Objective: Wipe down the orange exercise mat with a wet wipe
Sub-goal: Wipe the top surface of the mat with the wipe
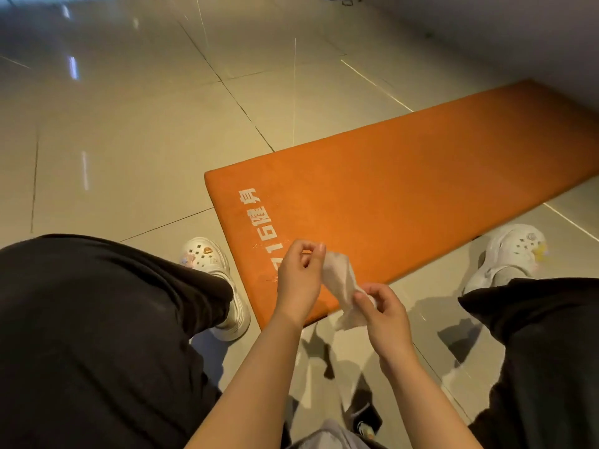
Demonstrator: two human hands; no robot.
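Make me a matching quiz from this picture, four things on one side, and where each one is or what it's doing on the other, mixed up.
Things:
1. wipe
2. mat
3. left shoe
4. right shoe

Places or states:
A. flat on the tiled floor
B. beside the mat's long right edge
C. pinched between left hand and right hand
D. by the mat's short near edge, outside its left corner

Pairs: 1-C, 2-A, 3-D, 4-B

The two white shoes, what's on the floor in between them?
In the head view, the near end of the orange mat lies between the left shoe and the right shoe.
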